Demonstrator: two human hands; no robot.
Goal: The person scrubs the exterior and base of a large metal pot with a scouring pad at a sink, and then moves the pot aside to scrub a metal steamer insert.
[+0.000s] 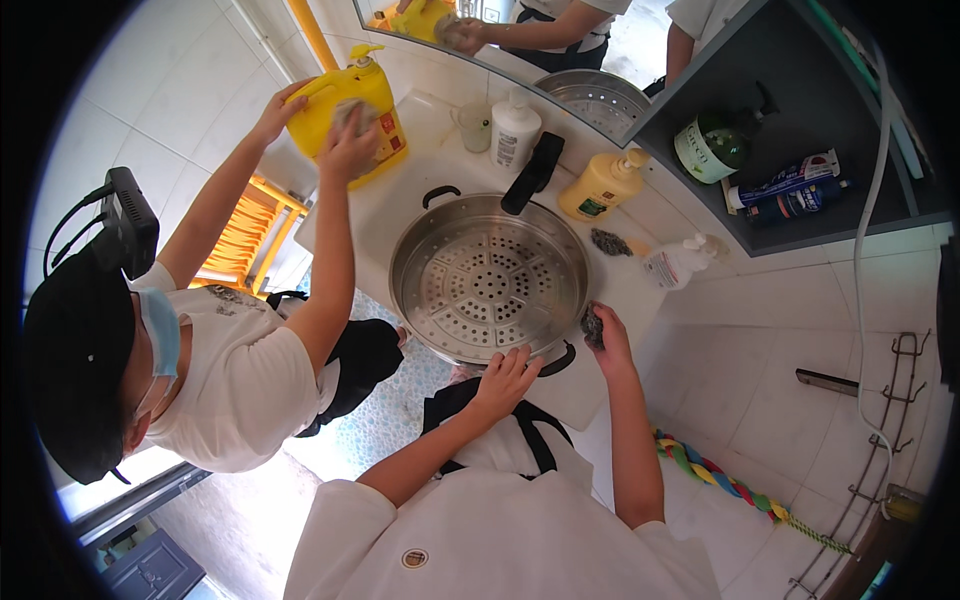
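A round stainless-steel steamer tier (pixel 457 315) with a perforated bottom and black side handles sits over the white washbasin (pixel 386 180). My left hand (pixel 507 384) grips its near rim, fingers over the edge, beside a black handle (pixel 558 361). A dark steel-wool scrubber (pixel 592 327) is held in my right hand (pixel 613 339), just right of the rim. The hand partly covers that scrubber. Another steel-wool scrubber (pixel 611 242) lies on the counter beyond the tier, close to a yellow pump bottle (pixel 602 186).
To the left, a co-worker (pixel 232 352) holds a yellow pump jug (pixel 349 101) with a cloth (pixel 355 115) against it. White bottles (pixel 514 135), (pixel 673 264) and a glass cup (pixel 474 125) line the back. A grey shelf (pixel 795 240) juts out at upper right.
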